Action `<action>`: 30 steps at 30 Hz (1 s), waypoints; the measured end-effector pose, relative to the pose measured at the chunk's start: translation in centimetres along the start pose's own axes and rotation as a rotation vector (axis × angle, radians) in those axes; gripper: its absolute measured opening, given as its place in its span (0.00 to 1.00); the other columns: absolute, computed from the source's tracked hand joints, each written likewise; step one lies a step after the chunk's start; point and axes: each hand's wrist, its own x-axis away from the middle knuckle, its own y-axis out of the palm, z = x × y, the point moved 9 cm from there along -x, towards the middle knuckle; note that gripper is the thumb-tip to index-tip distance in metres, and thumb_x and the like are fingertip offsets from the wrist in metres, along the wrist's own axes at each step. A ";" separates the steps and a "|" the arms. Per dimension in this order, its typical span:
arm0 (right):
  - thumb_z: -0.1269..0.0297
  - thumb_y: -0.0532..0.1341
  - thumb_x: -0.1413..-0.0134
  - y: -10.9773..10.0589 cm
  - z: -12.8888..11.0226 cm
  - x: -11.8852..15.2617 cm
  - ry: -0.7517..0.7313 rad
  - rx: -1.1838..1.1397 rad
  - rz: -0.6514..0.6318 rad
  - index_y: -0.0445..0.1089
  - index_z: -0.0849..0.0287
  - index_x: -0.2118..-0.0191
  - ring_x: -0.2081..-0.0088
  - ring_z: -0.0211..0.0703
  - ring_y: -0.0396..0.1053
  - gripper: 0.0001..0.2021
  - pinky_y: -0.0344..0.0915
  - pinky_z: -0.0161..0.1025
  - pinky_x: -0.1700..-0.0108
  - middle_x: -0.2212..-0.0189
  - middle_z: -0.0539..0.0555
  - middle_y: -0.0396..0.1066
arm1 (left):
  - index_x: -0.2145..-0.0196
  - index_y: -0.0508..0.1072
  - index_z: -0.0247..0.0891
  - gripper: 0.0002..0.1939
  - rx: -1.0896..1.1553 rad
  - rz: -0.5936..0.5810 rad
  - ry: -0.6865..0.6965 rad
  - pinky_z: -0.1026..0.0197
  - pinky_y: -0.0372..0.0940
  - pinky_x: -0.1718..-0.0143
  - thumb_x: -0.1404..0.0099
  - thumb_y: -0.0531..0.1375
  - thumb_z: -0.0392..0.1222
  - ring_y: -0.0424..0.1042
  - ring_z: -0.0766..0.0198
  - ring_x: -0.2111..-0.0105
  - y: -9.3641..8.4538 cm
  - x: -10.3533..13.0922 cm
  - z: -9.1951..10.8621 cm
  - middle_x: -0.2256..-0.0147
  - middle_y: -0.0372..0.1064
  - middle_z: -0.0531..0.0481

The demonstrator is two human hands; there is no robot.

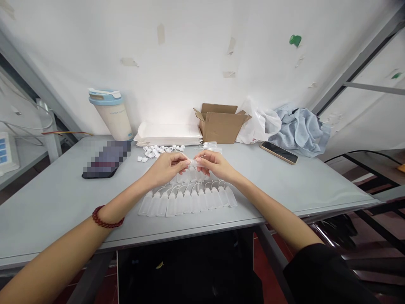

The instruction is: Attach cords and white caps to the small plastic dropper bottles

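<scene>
Above the middle of the table, my left hand [171,165] and my right hand [215,164] meet, fingertips almost touching. Both pinch a small translucent plastic bottle [193,162] at its neck end; fingers hide most of it. Below them, a row of similar small flat bottles [187,202] lies side by side, each with a thin white strap or tube curving from its neck. More bottles [186,177] lie behind that row, partly covered by my hands. Small white caps [155,151] are scattered beyond my left hand, and a few clear bottles [211,145] lie beyond my right.
Along the wall stand a blue-lidded tumbler [115,118], a white stack of flat packaging [169,134], an open cardboard box [221,126], a white plastic bag [257,122] and a crumpled blue cloth [305,131]. A phone [278,152] lies at right, a dark blurred-out object [107,160] at left.
</scene>
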 end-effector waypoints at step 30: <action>0.53 0.58 0.42 0.0 0.1 0.3 0.076 -0.076 0.014 0.59 0.57 0.66 0.83 0.30 0.56 0.12 0.49 0.29 0.80 0.85 0.42 0.61 | 0.70 0.77 0.36 0.14 0.086 -0.069 -0.090 0.60 0.69 0.69 0.40 0.63 0.51 0.72 0.64 0.75 0.6 0.4 -0.4 0.73 0.74 0.49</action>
